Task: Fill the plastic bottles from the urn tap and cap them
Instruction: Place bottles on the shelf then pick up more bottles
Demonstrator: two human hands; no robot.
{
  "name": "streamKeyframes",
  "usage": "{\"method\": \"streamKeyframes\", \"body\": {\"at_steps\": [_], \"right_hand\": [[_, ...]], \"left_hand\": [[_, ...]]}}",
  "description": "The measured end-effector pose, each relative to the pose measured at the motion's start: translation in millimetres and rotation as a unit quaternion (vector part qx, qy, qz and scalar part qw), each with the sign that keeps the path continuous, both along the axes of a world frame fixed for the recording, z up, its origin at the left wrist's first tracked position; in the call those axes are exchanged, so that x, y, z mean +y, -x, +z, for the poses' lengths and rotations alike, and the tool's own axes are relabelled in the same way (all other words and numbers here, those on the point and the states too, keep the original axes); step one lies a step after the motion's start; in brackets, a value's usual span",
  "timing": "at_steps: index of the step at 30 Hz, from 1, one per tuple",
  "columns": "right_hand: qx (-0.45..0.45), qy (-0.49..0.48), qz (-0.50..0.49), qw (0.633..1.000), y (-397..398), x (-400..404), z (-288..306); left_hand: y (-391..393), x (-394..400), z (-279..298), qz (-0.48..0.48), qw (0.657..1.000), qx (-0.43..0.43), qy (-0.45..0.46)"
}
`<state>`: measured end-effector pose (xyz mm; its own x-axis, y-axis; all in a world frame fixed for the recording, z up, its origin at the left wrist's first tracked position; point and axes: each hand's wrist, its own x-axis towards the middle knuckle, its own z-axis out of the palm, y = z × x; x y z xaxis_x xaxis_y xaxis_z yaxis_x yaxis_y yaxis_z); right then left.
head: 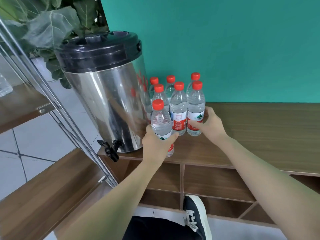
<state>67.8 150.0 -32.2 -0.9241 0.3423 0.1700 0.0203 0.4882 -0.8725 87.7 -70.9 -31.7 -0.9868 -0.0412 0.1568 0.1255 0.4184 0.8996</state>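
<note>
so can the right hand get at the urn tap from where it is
Probably not directly: the right hand grips a capped bottle, and the left hand, holding another bottle, sits between it and the tap.

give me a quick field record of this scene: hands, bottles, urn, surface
left hand: left hand grips the front bottle around its lower body
right hand: right hand holds the right-front bottle, thumb across its label
bottles: seven in view, all with red caps on, clustered right of the urn
urn: steel urn, black lid on, black tap overhanging the counter edge
surface: wooden counter with open cubbies below
backdrop: teal wall
</note>
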Motion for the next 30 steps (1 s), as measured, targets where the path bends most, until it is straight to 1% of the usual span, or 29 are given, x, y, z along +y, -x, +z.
{"method": "streamKeyframes", "body": {"at_steps": [3,5,8,13,18,23,26,30], "right_hand": [[0.002,0.022,-0.01,1.0,6.2,1.9,-0.7],[0.003,0.03,-0.02,0.999,4.7,4.8,-3.9],[0.001,0.045,-0.014,0.999,-2.1,0.2,-11.5],[-0.019,0.107,0.04,0.993,-13.7,-9.1,-19.7],[-0.004,0.145,0.012,0.989,-46.9,-31.3,-24.6],[0.038,0.193,0.034,0.98,-80.5,-61.2,4.6],[0.06,0.192,0.058,0.978,-87.4,-83.4,39.5],[0.097,0.191,0.079,0.974,-85.4,-123.9,91.9]], "left_hand": [[5.2,10.8,-6.7,-0.001,0.998,-0.008,-0.06],[8.1,14.6,-12.6,-0.002,0.997,-0.006,-0.077],[12.7,12.7,-19.0,-0.008,0.997,-0.007,-0.083],[9.3,15.9,-19.8,-0.009,0.994,-0.021,-0.103],[-19.7,13.1,-19.5,0.008,0.992,-0.043,-0.116],[-58.0,-9.0,12.0,0.0,0.991,-0.013,-0.134],[-75.5,-33.2,47.0,0.004,0.989,0.026,-0.149],[-90.5,-79.1,100.8,0.039,0.982,0.074,-0.167]]}}
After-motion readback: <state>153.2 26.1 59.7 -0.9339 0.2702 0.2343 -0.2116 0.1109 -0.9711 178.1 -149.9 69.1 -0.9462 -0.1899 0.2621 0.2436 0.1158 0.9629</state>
